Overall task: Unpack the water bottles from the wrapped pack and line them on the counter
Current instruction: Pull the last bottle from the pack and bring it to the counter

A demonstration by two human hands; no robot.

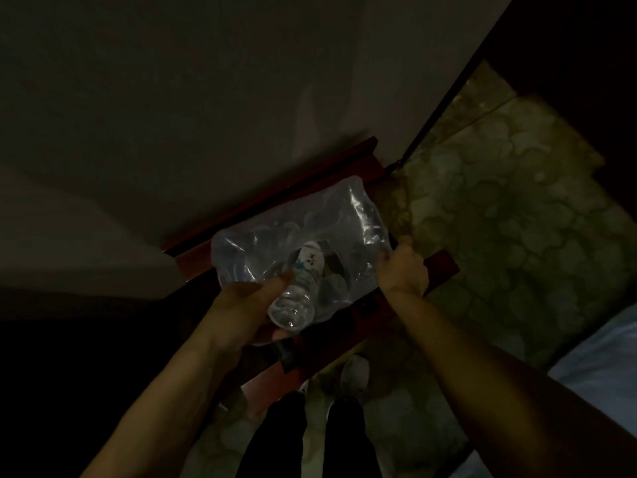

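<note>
Near the centre of the frame, a wrapped pack of clear plastic sits on a dark red wooden surface against a pale wall. At lower centre the left hand has its grip curled around 1 water bottle, which lies tilted with its base toward the camera and its top inside the wrap's opening. The right hand clenches the wrap's right edge; patterned floor fills the right.

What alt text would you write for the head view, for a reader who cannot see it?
In dim light, a person's left hand holds a clear water bottle coming base-first out of a plastic-wrapped pack, while the right hand grips the wrap's edge. The pack rests on a reddish wooden surface.
</note>
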